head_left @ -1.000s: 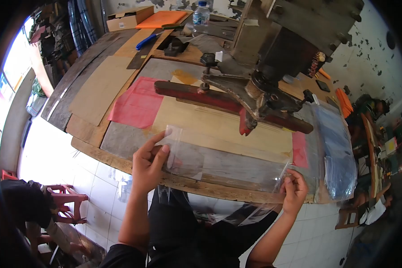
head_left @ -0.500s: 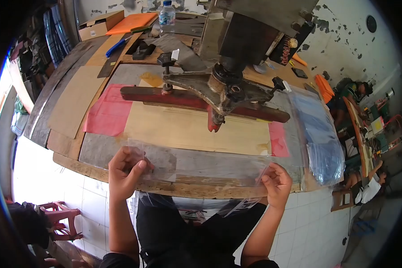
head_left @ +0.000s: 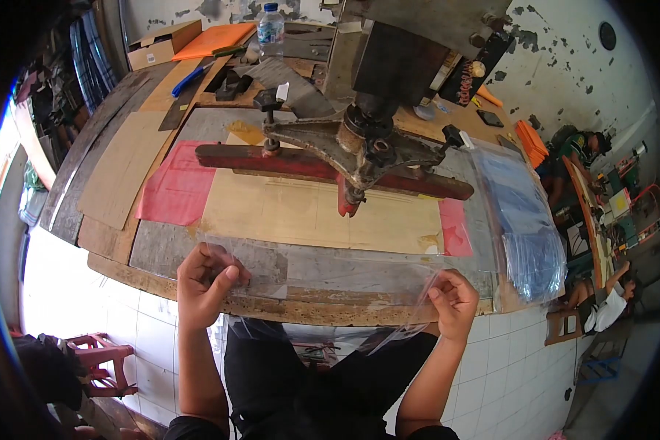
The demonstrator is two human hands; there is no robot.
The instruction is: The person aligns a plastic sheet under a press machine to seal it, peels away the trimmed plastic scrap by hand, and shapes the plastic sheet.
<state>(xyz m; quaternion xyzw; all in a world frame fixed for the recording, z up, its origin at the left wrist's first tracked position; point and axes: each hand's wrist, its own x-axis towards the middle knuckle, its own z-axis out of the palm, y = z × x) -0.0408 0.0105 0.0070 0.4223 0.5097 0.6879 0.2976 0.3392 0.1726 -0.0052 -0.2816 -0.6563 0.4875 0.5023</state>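
Observation:
A clear plastic sheet stretches between my two hands over the near edge of the worktable, its lower part hanging toward my lap. My left hand is closed on the sheet's left end, thumb against the fingers. At the right end, my right hand pinches the same sheet. Just beyond lies a tan board with pink pieces at its ends. Above the board hangs the press's red bar, carried by a metal bracket.
Stacked clear plastic sheets lie at the table's right. A blue-handled cutter, a water bottle, a cardboard box and orange sheets are at the back. A phone lies back right. Two people sit far right; a red stool stands left.
Hardly anything differs. My view has shifted slightly, and both hands keep hold of the plastic sheet in nearly the same place.

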